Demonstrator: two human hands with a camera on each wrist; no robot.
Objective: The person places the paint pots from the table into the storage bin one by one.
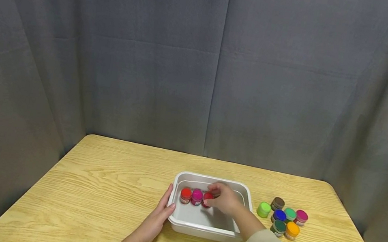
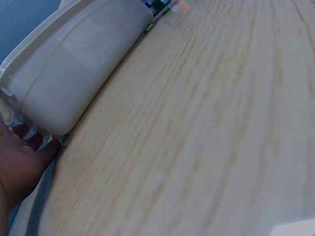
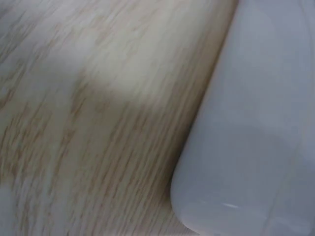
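Observation:
A white plastic tub [image 1: 206, 232] stands on the table, its outer wall [image 2: 78, 69] filling the upper left of the left wrist view. My left hand [image 1: 155, 223] grips its left end, thumb over the rim and fingers along the outside. Inside, an orange-red paint jar [image 1: 186, 195], a magenta paint jar [image 1: 197, 197] and a dark red paint jar [image 1: 207, 199] stand in a row from the left. My right hand [image 1: 226, 201] reaches into the tub and pinches the dark red jar between thumb and fingers. The right wrist view shows only the tub's side [image 3: 256, 132] and the table, not the hand.
Right of the tub, several more paint jars stand grouped on the wooden table [image 1: 104, 191]: light green [image 1: 263, 209], brown [image 1: 277, 203], blue [image 1: 278, 216], green [image 1: 290, 214], pink [image 1: 301, 217], dark green [image 1: 278, 228] and orange [image 1: 292, 230]. Grey curtains [image 1: 156, 71] surround the table.

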